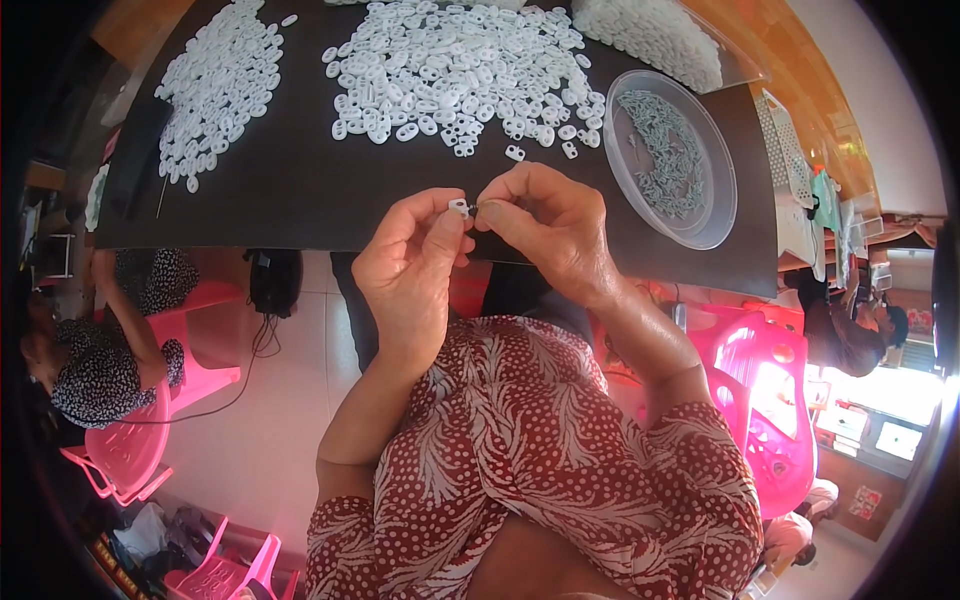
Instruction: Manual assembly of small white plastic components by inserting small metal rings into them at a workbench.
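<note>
Left hand (408, 262) and right hand (545, 222) together pinch one small white plastic piece (460, 207) between fingertips, raised over the black table (290, 190) edge, apparently for close alignment, loose white pieces (450, 70) and clear bowl (722, 190) within reach.

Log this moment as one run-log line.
left hand: pinches small white piece | right hand: fingertips at same piece | table: piles of white pieces | clear bowl: grey pins
</note>
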`<action>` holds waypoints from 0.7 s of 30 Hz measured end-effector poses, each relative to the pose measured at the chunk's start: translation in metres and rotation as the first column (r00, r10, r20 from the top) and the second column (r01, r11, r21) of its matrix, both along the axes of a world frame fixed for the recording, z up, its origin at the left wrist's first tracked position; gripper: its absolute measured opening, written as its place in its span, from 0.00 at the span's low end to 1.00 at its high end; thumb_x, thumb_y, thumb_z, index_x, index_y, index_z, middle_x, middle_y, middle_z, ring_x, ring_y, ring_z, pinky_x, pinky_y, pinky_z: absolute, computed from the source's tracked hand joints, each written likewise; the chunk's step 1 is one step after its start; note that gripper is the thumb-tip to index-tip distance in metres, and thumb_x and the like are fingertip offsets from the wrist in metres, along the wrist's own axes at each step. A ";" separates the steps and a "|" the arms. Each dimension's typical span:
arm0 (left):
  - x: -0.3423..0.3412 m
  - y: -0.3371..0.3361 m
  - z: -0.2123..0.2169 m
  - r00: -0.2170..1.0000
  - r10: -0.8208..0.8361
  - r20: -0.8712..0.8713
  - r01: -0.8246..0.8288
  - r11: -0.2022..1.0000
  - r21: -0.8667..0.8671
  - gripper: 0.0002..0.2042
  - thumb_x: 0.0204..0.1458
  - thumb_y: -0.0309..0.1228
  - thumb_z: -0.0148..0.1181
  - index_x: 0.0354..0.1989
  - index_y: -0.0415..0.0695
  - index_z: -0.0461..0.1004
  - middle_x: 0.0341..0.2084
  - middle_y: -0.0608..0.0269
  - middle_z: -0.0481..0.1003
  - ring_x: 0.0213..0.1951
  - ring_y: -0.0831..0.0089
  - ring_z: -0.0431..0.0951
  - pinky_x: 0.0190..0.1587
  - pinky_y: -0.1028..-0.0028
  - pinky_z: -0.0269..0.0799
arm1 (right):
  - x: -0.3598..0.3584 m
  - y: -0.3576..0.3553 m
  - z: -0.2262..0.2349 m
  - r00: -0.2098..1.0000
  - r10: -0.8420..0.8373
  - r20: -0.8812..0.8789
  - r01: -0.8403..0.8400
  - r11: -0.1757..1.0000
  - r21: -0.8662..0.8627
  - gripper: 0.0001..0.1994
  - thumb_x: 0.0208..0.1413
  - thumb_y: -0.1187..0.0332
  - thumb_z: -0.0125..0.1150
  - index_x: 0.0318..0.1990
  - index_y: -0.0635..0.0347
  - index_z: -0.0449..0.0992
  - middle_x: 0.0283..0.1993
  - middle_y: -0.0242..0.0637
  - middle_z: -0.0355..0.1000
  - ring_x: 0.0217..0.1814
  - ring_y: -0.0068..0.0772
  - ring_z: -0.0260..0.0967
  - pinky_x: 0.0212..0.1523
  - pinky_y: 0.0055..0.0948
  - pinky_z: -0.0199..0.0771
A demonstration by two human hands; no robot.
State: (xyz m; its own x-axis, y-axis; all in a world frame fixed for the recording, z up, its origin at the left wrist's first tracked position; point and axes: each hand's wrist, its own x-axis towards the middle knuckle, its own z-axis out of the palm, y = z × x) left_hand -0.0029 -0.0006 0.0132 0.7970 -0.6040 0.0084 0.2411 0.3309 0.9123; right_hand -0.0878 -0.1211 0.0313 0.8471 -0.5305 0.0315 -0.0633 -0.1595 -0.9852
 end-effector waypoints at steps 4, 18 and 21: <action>-0.001 -0.001 -0.002 1.000 0.016 0.014 -0.016 1.000 -0.005 0.07 0.54 0.24 0.56 0.39 0.33 0.73 0.28 0.62 0.75 0.25 0.81 0.72 0.26 0.81 0.69 | 0.000 0.002 0.001 1.000 0.003 -0.024 -0.003 1.000 0.002 0.04 0.53 0.76 0.58 0.35 0.68 0.73 0.33 0.32 0.71 0.37 0.19 0.69 0.39 0.20 0.70; -0.005 0.000 -0.004 0.984 0.072 0.163 -0.085 0.994 0.076 0.05 0.53 0.18 0.54 0.37 0.34 0.73 0.28 0.66 0.71 0.28 0.83 0.71 0.30 0.84 0.69 | 0.003 0.005 -0.005 1.000 -0.009 0.012 0.010 0.999 -0.033 0.04 0.51 0.74 0.58 0.33 0.65 0.73 0.28 0.29 0.70 0.28 0.13 0.62 0.29 0.18 0.65; -0.005 0.001 -0.007 0.965 0.067 0.255 -0.095 0.990 0.100 0.04 0.53 0.17 0.54 0.36 0.34 0.73 0.28 0.65 0.71 0.27 0.83 0.71 0.30 0.84 0.69 | 0.004 0.006 -0.004 1.000 -0.005 -0.001 0.005 1.000 -0.030 0.03 0.51 0.75 0.58 0.32 0.65 0.73 0.28 0.29 0.70 0.27 0.13 0.61 0.29 0.18 0.65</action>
